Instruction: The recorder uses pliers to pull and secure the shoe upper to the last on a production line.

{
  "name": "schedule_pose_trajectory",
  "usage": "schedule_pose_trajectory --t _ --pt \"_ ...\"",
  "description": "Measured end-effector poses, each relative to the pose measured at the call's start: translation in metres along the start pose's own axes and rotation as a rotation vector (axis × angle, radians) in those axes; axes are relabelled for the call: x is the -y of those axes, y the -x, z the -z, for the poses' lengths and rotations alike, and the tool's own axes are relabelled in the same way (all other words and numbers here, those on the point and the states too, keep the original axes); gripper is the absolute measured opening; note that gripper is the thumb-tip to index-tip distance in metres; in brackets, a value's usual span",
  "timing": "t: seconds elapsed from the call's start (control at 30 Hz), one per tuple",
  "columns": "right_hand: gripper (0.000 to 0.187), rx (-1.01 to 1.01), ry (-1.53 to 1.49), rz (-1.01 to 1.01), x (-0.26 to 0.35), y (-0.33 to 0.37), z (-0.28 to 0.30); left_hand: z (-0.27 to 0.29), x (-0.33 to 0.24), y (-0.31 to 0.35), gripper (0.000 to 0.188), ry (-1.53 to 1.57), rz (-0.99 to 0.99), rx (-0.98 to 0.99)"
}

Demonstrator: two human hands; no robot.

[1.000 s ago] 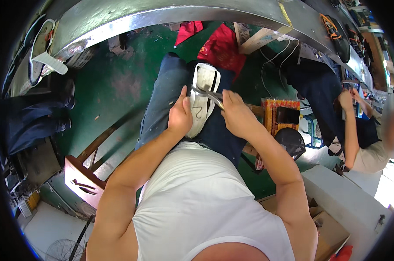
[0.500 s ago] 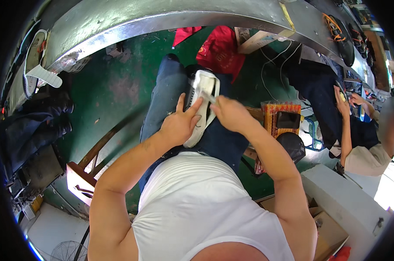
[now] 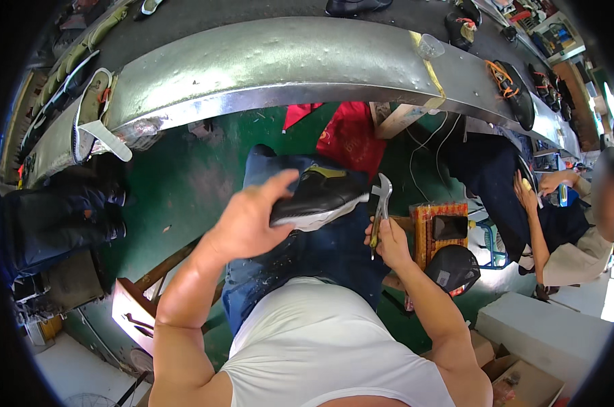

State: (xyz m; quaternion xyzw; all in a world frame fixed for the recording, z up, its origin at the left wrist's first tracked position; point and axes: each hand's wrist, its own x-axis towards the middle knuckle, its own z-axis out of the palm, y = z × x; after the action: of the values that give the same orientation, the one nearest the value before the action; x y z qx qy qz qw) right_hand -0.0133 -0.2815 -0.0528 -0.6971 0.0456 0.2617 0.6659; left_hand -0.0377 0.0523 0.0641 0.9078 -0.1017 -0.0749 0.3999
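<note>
A black shoe (image 3: 324, 195) with a white sole lies over my thighs, its side facing up and a yellowish patch at its opening. My left hand (image 3: 249, 214) grips its left end, thumb by the sole, fingers blurred over the upper. To the right of the shoe, apart from it, my right hand (image 3: 391, 244) is closed round metal pincers (image 3: 385, 200) with a curved head pointing away from me. A yellowish handle part shows beside the fingers; the rest is hidden in the palm.
A metal-edged bench (image 3: 273, 64) curves across ahead, with shoes on it. To the right sit a dark cap (image 3: 452, 270) and a phone-like dark slab (image 3: 449, 228) on an orange patterned box. A red bag (image 3: 351, 139) hangs under the bench. A co-worker (image 3: 578, 251) sits at right.
The shoe has turned from its pale underside up to its black side. My left hand has shifted to its left end. My right hand has drawn back to the right with the pincers.
</note>
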Motion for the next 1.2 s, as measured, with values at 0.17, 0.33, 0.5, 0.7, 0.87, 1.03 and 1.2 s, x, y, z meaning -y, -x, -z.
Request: schedule_pose_trajectory --t 0.17,0.33,0.5,0.7,0.87,1.03,1.2 --pt "0.033 0.048 -0.005 -0.15 0.009 0.008 0.002 -0.006 -0.012 -0.062 0.075 0.914 0.05 -0.189" --pt "0.024 0.164 0.324 -0.127 0.026 0.005 0.004 -0.098 0.053 -0.066 0.064 0.642 0.24 0.108" --pt "0.044 0.558 0.639 -0.056 0.062 0.007 0.002 -0.113 0.044 0.01 0.04 0.139 0.376 -0.007" --pt "0.039 0.759 0.969 -0.027 0.095 -0.032 -0.017 -0.132 0.027 0.016 0.021 -0.015 0.203 -0.283" --pt "0.024 0.994 1.478 -0.336 0.159 -0.053 -0.053 -0.171 0.06 0.014 0.025 0.571 0.205 -0.604" --pt "0.026 0.704 1.245 0.121 0.075 -0.038 -0.027 -0.175 0.079 0.009 0.065 1.464 0.494 -0.179" --pt "0.032 0.471 0.793 -0.053 0.036 -0.008 -0.027 -0.161 0.077 -0.005 0.08 1.123 0.437 -0.016"
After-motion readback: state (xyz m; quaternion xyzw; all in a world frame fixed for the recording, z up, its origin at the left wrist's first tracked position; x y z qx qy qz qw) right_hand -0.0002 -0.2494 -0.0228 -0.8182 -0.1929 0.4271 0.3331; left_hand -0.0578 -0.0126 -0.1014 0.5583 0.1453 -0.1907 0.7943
